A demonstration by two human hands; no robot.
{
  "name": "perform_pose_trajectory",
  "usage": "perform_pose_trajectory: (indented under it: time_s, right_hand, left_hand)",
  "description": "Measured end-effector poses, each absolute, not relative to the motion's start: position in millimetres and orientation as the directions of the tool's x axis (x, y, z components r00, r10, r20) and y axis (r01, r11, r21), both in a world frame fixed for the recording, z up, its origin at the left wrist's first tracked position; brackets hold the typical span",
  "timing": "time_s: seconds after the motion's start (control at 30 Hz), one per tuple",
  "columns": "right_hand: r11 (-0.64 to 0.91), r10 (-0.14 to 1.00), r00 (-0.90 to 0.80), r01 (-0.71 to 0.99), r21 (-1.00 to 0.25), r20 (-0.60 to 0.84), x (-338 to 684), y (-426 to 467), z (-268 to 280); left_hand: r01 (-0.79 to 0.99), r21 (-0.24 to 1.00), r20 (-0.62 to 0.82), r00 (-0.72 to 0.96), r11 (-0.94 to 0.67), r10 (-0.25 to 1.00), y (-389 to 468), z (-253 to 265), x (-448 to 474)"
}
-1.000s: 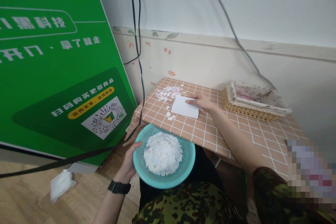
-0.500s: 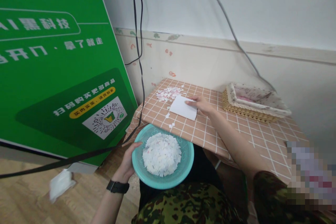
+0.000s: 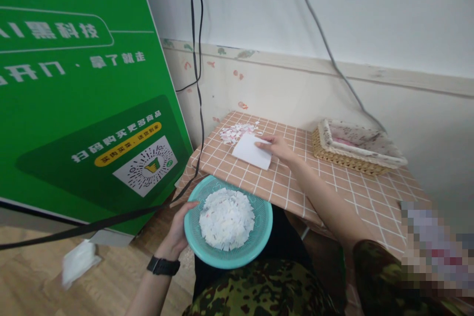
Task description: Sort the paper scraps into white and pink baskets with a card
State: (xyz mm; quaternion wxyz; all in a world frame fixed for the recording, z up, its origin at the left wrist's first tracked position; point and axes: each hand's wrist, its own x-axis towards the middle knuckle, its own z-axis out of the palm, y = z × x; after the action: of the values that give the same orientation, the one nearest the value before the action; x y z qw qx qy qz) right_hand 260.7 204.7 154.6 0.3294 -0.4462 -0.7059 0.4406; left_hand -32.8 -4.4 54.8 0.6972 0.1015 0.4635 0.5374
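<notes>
An indoor room is shown, its exact type not determinable. Retail use is suggested by the green panel (image 3: 85, 108), printed with a QR code (image 3: 151, 165) and Chinese shopping text. A wood-look floor (image 3: 114, 281) is fitted.

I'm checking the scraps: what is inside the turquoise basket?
The turquoise basket holds a heap of mostly white paper scraps. They hide the middle of its bottom; anything beneath cannot be seen.

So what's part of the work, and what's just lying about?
Likely work:
round turquoise plastic colander in left hand
small white paper scraps
rectangular white paper in right hand
pink and white paper scraps

Likely idle:
rectangular woven wicker basket
crumpled white bundle, material unclear
</notes>
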Motion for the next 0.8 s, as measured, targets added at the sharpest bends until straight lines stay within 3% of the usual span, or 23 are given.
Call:
perform_pose_trajectory:
  time_s: [0.07,0.17,0.3,0.43,0.5,0.57,0.67,0.73,0.8]
  right_hand:
    - [0.227,0.963,-0.228,0.388,-0.893,0.145,261,224,152]
    - [0.241,0.965,-0.202,0.456,-0.857,0.164,257,238,148]
    - [0.233,0.915,-0.399,0.41,-0.882,0.057,248,218,147]
    - [0.238,0.74,-0.667,0.376,-0.896,-0.084,249,180,155]
    - [0.254,0.683,-0.722,0.373,-0.892,-0.107,252,171,161]
    - [0.242,0.765,-0.642,0.375,-0.895,-0.063,256,175,166]
    - [0.236,0.947,-0.298,0.402,-0.885,0.117,261,202,170]
    - [0.258,0.966,-0.148,0.451,-0.854,0.214,260,223,170]
    - [0.284,0.958,-0.121,0.519,-0.806,0.259,258,241,168]
  left_hand:
    - [-0.657,0.635,-0.54,0.0,0.407,0.842,-4,55,-34]
    - [-0.647,0.648,-0.53,-0.003,0.403,0.848,-3,57,-34]
    - [-0.636,0.654,-0.534,-0.005,0.409,0.846,-4,59,-33]
    - [-0.647,0.639,-0.541,0.006,0.416,0.841,-5,57,-33]
    - [-0.652,0.629,-0.552,0.009,0.423,0.834,-6,56,-33]
    - [-0.648,0.632,-0.56,-0.004,0.424,0.829,-6,54,-33]
    - [-0.64,0.648,-0.559,-0.032,0.413,0.828,-6,51,-33]
    - [-0.644,0.643,-0.555,-0.019,0.415,0.831,-6,49,-33]
    - [-0.646,0.633,-0.555,0.005,0.426,0.832,-6,47,-34]
